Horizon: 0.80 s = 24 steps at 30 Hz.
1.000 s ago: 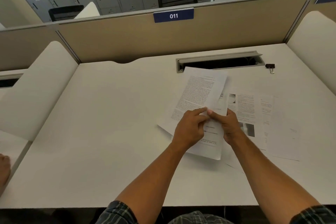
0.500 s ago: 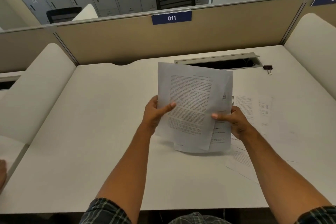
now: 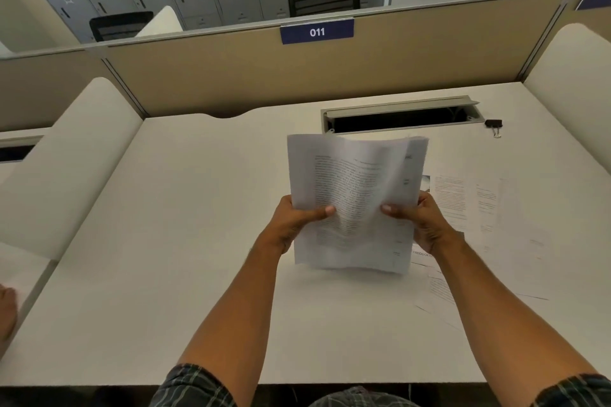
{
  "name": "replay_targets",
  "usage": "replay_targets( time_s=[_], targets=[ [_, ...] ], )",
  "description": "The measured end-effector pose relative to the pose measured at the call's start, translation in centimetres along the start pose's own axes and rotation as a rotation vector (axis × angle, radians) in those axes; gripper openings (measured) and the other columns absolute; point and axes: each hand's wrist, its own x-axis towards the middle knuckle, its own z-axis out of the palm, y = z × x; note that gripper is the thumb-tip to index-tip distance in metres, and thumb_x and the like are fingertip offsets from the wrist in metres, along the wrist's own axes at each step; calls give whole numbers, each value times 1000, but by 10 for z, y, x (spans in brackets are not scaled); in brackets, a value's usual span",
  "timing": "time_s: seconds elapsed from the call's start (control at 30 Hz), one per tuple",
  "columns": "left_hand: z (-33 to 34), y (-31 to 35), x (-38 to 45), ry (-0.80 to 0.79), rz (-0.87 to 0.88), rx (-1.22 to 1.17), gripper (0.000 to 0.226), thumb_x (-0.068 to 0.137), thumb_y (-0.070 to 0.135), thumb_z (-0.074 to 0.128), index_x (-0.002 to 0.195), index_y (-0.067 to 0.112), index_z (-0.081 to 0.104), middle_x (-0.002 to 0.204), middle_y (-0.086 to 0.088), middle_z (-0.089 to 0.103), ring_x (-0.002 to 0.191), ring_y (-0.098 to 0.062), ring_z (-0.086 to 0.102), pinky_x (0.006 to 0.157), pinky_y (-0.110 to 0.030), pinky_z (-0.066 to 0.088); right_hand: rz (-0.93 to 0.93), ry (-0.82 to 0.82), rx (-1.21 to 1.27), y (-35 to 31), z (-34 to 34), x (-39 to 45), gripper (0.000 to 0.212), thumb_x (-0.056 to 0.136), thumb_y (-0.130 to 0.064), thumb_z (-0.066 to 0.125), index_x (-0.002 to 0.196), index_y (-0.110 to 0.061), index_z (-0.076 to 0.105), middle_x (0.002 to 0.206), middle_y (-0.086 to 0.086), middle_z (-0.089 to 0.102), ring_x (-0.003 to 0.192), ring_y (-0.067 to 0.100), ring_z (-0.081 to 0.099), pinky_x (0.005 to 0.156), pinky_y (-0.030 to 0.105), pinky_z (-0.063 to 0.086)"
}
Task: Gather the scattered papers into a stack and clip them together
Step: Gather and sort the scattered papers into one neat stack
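A person seated at a white desk [image 3: 198, 241] holds a sheaf of white printed paper sheets [image 3: 355, 205] upright above the desktop, centre of view. Long axis runs roughly vertical, top edge pointing away toward the tan divider panel [image 3: 231, 76], printed side facing the person; the middle of the sheaf bows inward and looks blurred. Left hand [image 3: 297, 223] grips the sheaf's left edge, thumb across the front; right hand [image 3: 421, 225] grips the right edge the same way.

More loose white printed pages [image 3: 469, 208] lie flat on the desk just right of & partly behind the right hand. A small black binder clip [image 3: 494, 125] sits well apart at the far right, beside the grey cable slot [image 3: 400, 116]. A blue "011" label [image 3: 316, 31] hangs on the divider.

Vs 0.5 s ago: sheaf sits squarer & edges more aligned, both hands lower on its sides, thumbs closer together. Vs 1 s ago: sheets were lying on the desk under both hands.
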Motion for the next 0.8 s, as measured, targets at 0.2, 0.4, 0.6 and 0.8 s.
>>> replay_targets(
  time_s=[0.2,0.4,0.6,0.8],
  targets=[
    [3,-2,-2,85,48,-40,45,73,8,90,116,7,74,113,-9,77,106,-31,74,91,-47,61,-102,-1,-124,-10,29,0,51,61,-11,90,110,-16,75,109,4,78,103,23,74,88,42,62],
    [-6,1,-6,33,173,8,54,74,9,87,125,14,69,121,-12,73,114,-31,69,94,-49,59,-172,-18,-141,-13,32,4,48,61,-6,91,105,-21,77,108,10,76,103,26,72,86,45,61],
    [-7,-4,-5,57,90,53,61,61,29,94,118,23,73,117,-7,74,112,-30,69,96,-58,57,-104,43,-196,-5,31,8,47,54,-23,98,96,-26,79,105,4,77,103,28,72,82,45,63],
    [-7,10,-4,13,126,68,47,64,23,92,108,33,75,112,-2,76,108,-27,71,91,-49,61,-169,1,-137,-12,35,2,41,63,-7,88,94,-33,80,102,1,77,99,26,73,77,41,64]
  ],
)
